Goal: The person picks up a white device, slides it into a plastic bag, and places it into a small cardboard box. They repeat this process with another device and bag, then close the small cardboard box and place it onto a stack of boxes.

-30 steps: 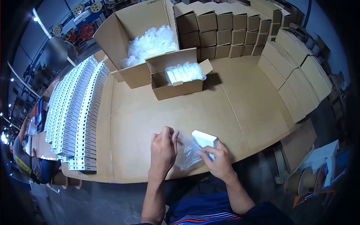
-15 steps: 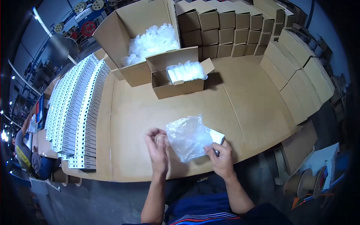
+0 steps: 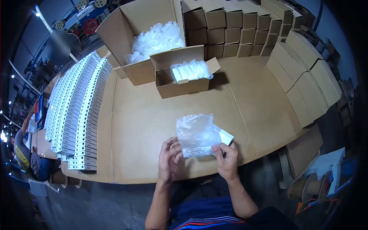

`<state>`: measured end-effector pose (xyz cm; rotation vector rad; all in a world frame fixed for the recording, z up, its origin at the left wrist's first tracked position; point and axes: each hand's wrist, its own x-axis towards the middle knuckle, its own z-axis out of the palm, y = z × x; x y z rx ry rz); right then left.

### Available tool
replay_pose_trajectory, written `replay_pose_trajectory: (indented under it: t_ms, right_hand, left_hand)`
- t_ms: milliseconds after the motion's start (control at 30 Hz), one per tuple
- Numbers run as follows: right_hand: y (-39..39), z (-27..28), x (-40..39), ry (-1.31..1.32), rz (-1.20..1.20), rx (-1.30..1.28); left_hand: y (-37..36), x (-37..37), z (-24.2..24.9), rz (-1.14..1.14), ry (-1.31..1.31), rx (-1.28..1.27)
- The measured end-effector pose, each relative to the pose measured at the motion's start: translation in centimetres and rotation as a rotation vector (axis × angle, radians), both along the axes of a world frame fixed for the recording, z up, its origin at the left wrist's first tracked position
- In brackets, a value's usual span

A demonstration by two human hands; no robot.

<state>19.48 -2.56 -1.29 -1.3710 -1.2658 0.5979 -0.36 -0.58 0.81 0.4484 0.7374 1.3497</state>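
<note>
Cardboard-topped bench [image 3: 249, 99] between rows of cartons: both hands work close together, left hand [image 3: 170, 155] and right hand [image 3: 227, 158] pinching a clear plastic bag [image 3: 196, 134] over a small white box [image 3: 223, 135]; thin film could tear or slip on the box's corners

Rows of white boxes [image 3: 76, 115] lie left, brown cartons [image 3: 245, 27] stacked behind an open carton [image 3: 180, 82] holding perhaps bagged items.
</note>
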Motion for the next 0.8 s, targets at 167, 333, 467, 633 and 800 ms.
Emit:
replay_pose_trajectory:
  t_ms: [167, 333, 467, 633, 800]
  right_hand:
    - [-0.4, 1.2, 0.0, -0.076, 0.142, -0.065]
    - [-0.3, 1.5, 0.1, -0.045, 0.249, 0.064]
    - [1.2, 2.9, 3.1, 0.146, 0.168, 0.001]
    - [4.2, 7.2, 3.0, 0.379, 0.275, 0.356]
    - [5.6, 9.4, 2.1, 0.172, 0.543, 0.357]
  left_hand:
    - [1.6, -0.2, 1.0, -0.245, 0.371, 0.134]
    - [1.0, 1.3, 0.8, -0.05, 0.696, 0.32]
    - [-0.3, 0.1, -1.1, 0.007, 0.945, 0.467]
    - [-0.6, -0.4, -1.9, -0.034, 1.041, 0.471]
    - [-0.7, -0.5, -2.3, -0.011, 1.08, 0.479]
